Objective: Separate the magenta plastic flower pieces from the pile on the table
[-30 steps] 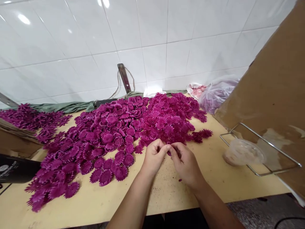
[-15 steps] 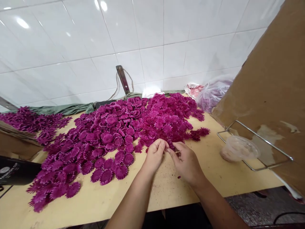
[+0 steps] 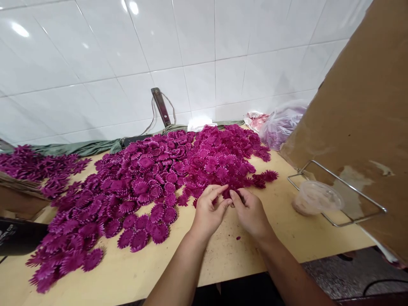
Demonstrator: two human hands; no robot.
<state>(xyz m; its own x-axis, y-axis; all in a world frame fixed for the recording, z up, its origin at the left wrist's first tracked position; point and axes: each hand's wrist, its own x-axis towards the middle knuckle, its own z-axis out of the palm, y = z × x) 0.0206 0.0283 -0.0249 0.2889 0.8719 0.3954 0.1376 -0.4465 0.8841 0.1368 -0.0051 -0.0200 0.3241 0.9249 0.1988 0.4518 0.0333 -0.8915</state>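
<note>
Over the table, in front of the flower heap, my left hand and my right hand meet at the fingertips. Between them is a dark purple flower piece, mostly covered by fingers. My right thumb and fingers pinch it. My left thumb and forefinger are on either side of it, with a gap showing between them. Just behind lies a heap of loose, bright magenta toothed flowers. To its left spreads a large pile of thicker purple flower discs.
More purple star-shaped pieces lie far left, near a black box. On the right, a clear plastic tub sits by a wire stand against a cardboard sheet. A plastic bag rests at the back.
My left thumb and forefinger have spread apart from their earlier pinch. My right hand stays closed at the flower piece. The view has shifted slightly.
</note>
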